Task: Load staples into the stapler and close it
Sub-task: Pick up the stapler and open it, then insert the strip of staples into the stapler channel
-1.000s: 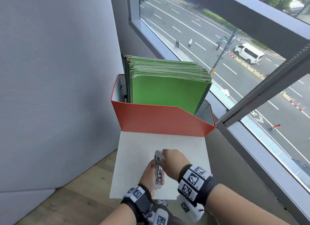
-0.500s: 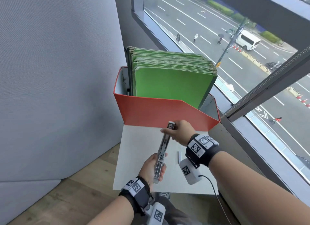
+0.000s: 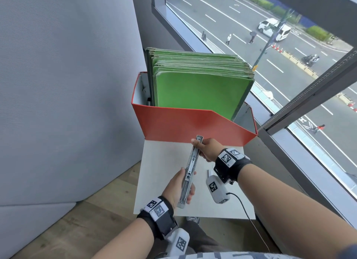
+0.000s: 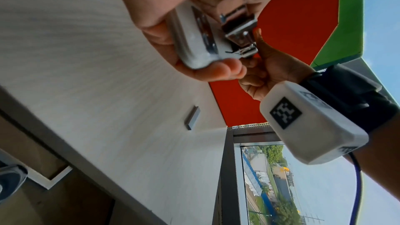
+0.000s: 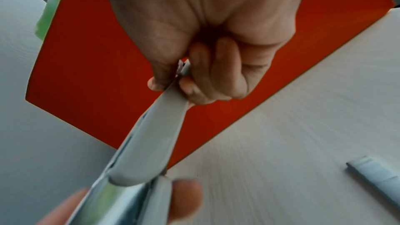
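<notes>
White desk (image 3: 166,162) by a street-side window, stapler swung open above it.
The left hand (image 3: 176,187) grips the base of the grey stapler (image 3: 190,169); the right hand (image 3: 207,148) pinches the tip of its raised top arm before an orange file box (image 3: 185,123) of green folders (image 3: 201,92). A staple strip (image 5: 376,172), apparently untouched, lies on the desk just beside the right wrist.

I am holding the white and silver stapler (image 3: 190,170) swung wide open, up in the air over the white table. The small grey strip of staples (image 4: 191,117) is lying flat on that table, just beside it.
</notes>
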A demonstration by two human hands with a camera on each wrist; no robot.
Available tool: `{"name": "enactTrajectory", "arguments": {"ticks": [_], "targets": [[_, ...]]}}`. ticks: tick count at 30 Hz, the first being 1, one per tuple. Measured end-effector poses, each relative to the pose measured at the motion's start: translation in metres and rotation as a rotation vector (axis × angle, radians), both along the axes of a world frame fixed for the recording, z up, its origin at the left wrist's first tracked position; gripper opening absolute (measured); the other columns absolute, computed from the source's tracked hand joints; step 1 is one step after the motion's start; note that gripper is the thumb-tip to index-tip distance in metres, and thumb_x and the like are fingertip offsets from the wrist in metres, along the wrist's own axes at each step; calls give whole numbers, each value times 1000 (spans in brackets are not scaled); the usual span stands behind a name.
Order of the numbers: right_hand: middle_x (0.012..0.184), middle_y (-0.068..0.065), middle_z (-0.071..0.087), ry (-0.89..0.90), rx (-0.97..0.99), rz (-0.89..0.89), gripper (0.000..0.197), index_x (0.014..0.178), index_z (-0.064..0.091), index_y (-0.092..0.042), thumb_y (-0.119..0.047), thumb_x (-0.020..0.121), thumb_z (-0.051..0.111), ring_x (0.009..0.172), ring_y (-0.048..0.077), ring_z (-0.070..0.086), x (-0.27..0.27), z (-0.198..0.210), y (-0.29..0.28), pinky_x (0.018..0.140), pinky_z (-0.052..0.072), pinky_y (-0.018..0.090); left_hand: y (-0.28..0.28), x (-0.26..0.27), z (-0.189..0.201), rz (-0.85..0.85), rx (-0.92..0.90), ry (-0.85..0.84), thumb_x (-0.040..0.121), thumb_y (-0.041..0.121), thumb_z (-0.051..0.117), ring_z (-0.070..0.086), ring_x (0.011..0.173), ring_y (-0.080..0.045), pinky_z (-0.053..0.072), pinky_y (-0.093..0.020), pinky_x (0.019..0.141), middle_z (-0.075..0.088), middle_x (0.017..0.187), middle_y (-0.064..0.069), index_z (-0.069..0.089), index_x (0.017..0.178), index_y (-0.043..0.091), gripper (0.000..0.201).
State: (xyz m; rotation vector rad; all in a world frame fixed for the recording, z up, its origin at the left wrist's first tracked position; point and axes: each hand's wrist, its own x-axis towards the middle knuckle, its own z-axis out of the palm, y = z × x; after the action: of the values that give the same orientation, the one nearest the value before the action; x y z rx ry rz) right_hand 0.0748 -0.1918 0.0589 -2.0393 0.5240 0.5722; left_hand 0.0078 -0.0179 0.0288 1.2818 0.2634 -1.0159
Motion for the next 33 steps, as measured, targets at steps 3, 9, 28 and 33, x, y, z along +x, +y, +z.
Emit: {"name": "enactTrajectory", "arguments": {"ticks": [3, 9, 28, 33], "targets": [[44, 0, 44, -5, -16, 5, 56, 52, 45, -15, -59, 86, 48, 36, 18, 38, 0, 1, 1, 45, 34, 26, -9, 8, 5, 24, -18, -9, 99, 48, 23, 45, 41, -18, 41, -25, 42, 57, 62, -7, 50, 124, 11, 51], [45, -1, 46, -38, 77, -83, 53, 55, 50, -16, -60, 84, 51, 37, 16, 36, -6, 0, 1, 42, 33, 25, -23, 16, 5, 74, -40, 17, 99, 45, 25, 41, 40, -17, 38, -24, 43, 50, 58, -5, 53, 116, 12, 46], [117, 21, 53, 131, -393, -156, 22, 108, 49, 2, -7, 89, 50, 101, 36, 58, -71, -77, 15, 87, 49, 39, -17, 15, -21, 140, 76, -90, 101, 40, 22, 59, 85, -24, 43, -32, 79, 71, 68, 2, 50, 123, 6, 49], [111, 21, 58, 126, -401, -154, 21, 103, 53, 1, -6, 83, 52, 98, 37, 57, -73, -76, 15, 82, 47, 37, -16, 16, -23, 186, 64, -57, 101, 39, 23, 60, 87, -24, 44, -31, 84, 72, 68, 1, 47, 126, 4, 49]]}}
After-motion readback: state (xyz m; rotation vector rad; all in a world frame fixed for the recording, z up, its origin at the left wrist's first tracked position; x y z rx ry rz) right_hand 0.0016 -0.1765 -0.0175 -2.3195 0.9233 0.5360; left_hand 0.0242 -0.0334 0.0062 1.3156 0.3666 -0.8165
